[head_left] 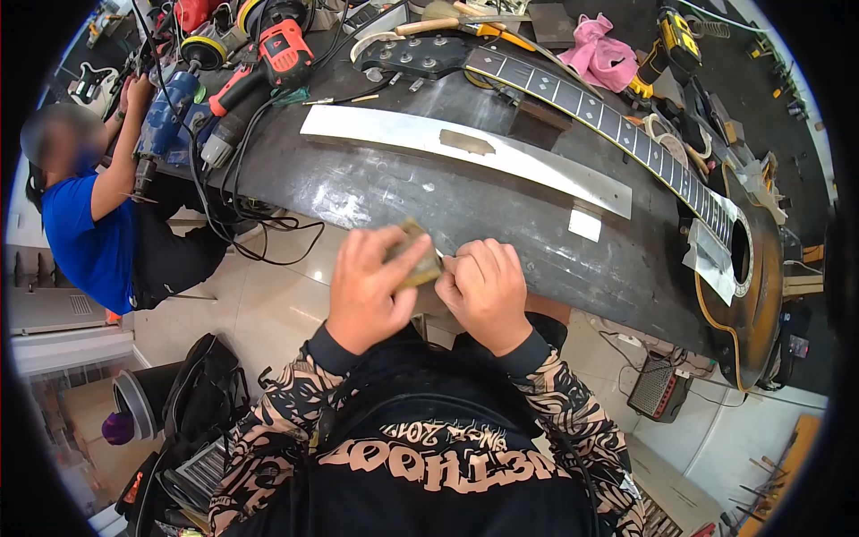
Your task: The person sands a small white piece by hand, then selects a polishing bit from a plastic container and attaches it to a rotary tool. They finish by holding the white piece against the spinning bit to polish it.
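Note:
My left hand (371, 285) holds a small yellowish-brown block or pad (417, 257), its fingers bent over the upper side. Beside it, my right hand (484, 291) is closed in a pinch on something small and pale at the pad's right edge, mostly hidden by the fingers. Both hands are in front of the dark workbench's near edge. Beyond them a long pale metal strip (385, 128) lies on the bench, with a brown patch (466, 141) on it. A small white square (585, 224) is below the strip's right part.
An acoustic guitar (759, 295) lies along the right side, its neck (617, 134) reaching to the back. Power tools (284, 52) and black cables (234, 192) crowd the left. A pink cloth (601, 54) is at the back. Another person in blue (85, 237) sits at far left.

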The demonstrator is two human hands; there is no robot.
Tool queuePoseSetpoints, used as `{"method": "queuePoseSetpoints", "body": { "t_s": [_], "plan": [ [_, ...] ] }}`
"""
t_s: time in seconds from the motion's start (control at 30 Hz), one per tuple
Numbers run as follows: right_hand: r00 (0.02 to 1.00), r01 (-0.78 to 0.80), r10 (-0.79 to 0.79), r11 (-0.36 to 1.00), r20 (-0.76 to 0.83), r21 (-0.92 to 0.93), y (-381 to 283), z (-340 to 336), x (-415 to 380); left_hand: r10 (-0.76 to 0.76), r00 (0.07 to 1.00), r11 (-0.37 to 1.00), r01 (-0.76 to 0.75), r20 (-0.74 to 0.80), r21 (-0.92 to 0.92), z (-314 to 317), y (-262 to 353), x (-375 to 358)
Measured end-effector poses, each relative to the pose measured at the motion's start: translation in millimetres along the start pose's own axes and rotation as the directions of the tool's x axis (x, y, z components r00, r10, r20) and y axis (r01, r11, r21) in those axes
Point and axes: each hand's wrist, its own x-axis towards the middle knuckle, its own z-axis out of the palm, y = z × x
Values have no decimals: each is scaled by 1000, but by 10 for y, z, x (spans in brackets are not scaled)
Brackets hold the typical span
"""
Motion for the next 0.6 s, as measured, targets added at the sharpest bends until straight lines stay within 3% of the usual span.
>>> {"method": "queuePoseSetpoints", "body": {
  "t_s": [0.07,0.17,0.3,0.37,0.6],
  "plan": [
    [1000,-12,11,999,16,48,-11,-6,12,68,997,998,-68,39,-20,31,30,-41],
    [1000,-12,12,1000,-7,3,-28,-33,15,47,999,999,-46,-26,9,-36,-69,45],
    [999,-39,40,996,-12,79,-38,-61,59,77,997,997,-76,17,-18,16,74,-14],
    [999,-20,21,1000,-41,4,-48,-9,51,38,999,998,-37,10,-53,-34,14,32],
    [999,-19,19,1000,-44,7,-55,12,47,1,1000,1000,-1,-4,31,-40,-58,42]
  ]
}}
